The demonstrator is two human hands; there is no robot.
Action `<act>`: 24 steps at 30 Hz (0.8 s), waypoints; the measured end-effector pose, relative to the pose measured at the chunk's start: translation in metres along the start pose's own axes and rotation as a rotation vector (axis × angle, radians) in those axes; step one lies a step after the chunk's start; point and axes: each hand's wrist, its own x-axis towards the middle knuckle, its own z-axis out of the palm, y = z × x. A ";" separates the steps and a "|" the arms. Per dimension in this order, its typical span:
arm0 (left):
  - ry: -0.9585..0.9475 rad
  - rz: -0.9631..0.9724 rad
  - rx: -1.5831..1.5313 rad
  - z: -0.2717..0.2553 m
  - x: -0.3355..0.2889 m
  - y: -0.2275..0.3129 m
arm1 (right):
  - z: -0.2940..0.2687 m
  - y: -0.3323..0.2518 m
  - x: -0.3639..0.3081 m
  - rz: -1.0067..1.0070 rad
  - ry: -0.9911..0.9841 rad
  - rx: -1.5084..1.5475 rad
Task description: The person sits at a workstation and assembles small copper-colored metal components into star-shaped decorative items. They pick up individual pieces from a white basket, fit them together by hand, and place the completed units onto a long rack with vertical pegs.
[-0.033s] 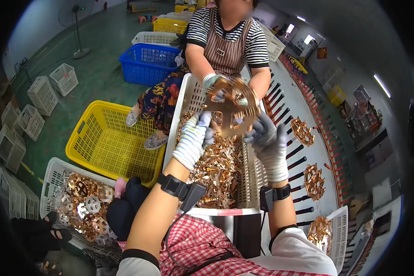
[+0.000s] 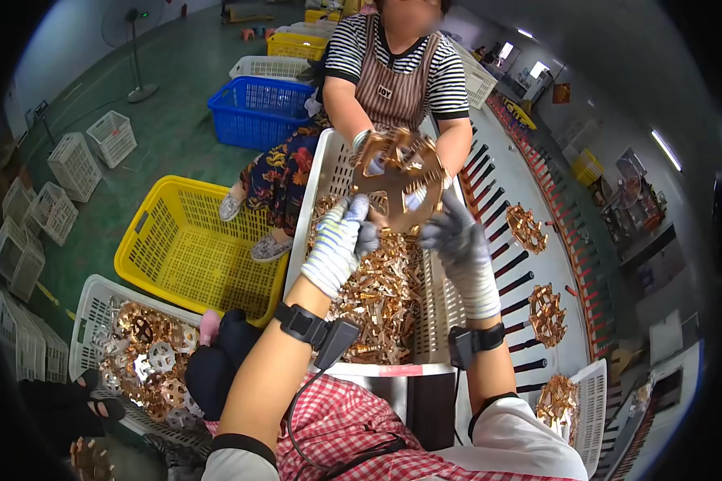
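Note:
A copper-coloured, wheel-shaped metal part (image 2: pixel 397 188) with toothed edges and cut-out openings is held up over a white crate (image 2: pixel 395 369). My left hand (image 2: pixel 337 248), in a striped glove with grey fingers, is closed on its lower left rim, thumb against the face. My right hand (image 2: pixel 461 252), gloved likewise, has its fingers bent at the lower right rim; motion blur hides whether they grip. Across from me, a co-worker's gloved hand (image 2: pixel 363 143) is at the part's far side. Below lie many small copper-coloured pieces (image 2: pixel 381 309) in the crate.
At left stand a yellow crate (image 2: pixel 156 210) and a white crate (image 2: pixel 84 321) with copper and silver wheel parts (image 2: pixel 148 357). A blue crate (image 2: pixel 257 136) is behind. On the right, a pale table (image 2: pixel 565 272) bears dark rods (image 2: pixel 512 287) and more wheel parts (image 2: pixel 547 315).
The wheel-shaped part has turned and looks less blurred. My right hand has shifted slightly left, its fingers bending inward. My left hand stays nearly in place. Another copper-coloured part shows more at lower left.

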 end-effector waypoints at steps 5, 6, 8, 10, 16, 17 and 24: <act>-0.077 -0.141 0.338 0.016 -0.013 -0.019 | 0.035 0.008 -0.010 -0.065 0.099 -0.533; -0.087 -0.199 0.477 0.020 -0.013 -0.018 | 0.030 0.015 -0.005 -0.153 0.190 -0.384; -0.013 -0.091 0.695 0.020 -0.008 -0.019 | 0.019 0.010 -0.006 -0.138 0.293 -0.356; 0.159 0.252 0.838 0.014 0.002 -0.022 | 0.018 0.009 -0.005 -0.173 0.314 -0.356; 0.295 0.637 1.302 -0.011 0.009 -0.024 | 0.015 0.020 -0.021 -0.033 0.271 -0.507; 0.315 0.607 1.341 -0.018 0.011 -0.027 | 0.017 0.021 -0.021 -0.044 0.277 -0.531; 0.277 0.120 0.786 0.002 -0.008 -0.012 | 0.029 0.022 -0.028 -0.118 0.300 -0.596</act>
